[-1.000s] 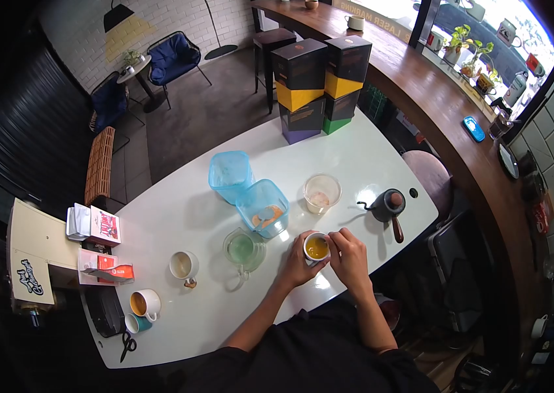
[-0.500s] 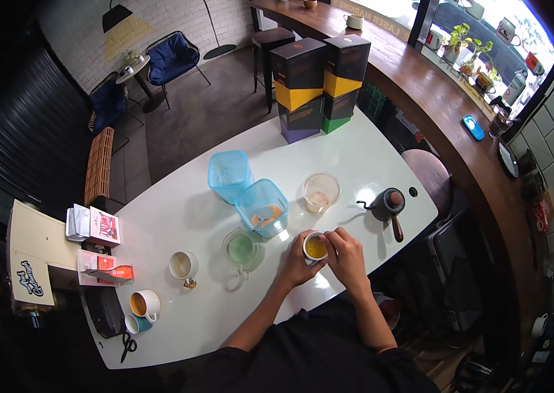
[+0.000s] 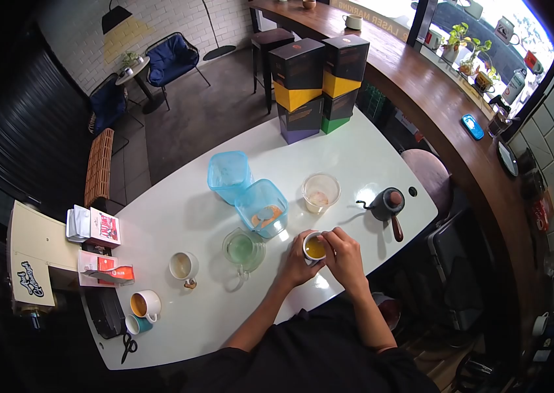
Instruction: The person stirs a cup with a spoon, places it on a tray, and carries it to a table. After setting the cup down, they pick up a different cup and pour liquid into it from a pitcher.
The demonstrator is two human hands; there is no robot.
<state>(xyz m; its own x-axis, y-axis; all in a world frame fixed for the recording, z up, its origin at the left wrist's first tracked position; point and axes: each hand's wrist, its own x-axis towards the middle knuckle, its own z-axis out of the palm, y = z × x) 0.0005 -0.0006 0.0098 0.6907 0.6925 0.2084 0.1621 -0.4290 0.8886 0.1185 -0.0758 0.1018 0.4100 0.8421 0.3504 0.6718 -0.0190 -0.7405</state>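
A white cup (image 3: pixel 315 248) with yellow liquid stands near the table's front edge. My left hand (image 3: pixel 297 265) is wrapped round its left side. At the cup's right rim my right hand (image 3: pixel 345 255) is closed, its fingers pinched over the opening; what they hold is too small to make out. Just beyond are a blue clear container (image 3: pixel 265 196) with orange-brown contents and a clear plastic tub (image 3: pixel 321 190). A glass cup (image 3: pixel 241 249) with a pale green look sits to the left of my hands.
Another blue container (image 3: pixel 229 171) touches the first. A dark kettle (image 3: pixel 387 205) stands at the right, stacked boxes (image 3: pixel 300 92) at the back. On the left are a white mug (image 3: pixel 183 265), a mug of orange-brown liquid (image 3: pixel 146 304), a teal cup (image 3: pixel 138 324) and scissors (image 3: pixel 128 346).
My right hand has shifted very slightly at the cup's rim. My left hand stays round the cup.
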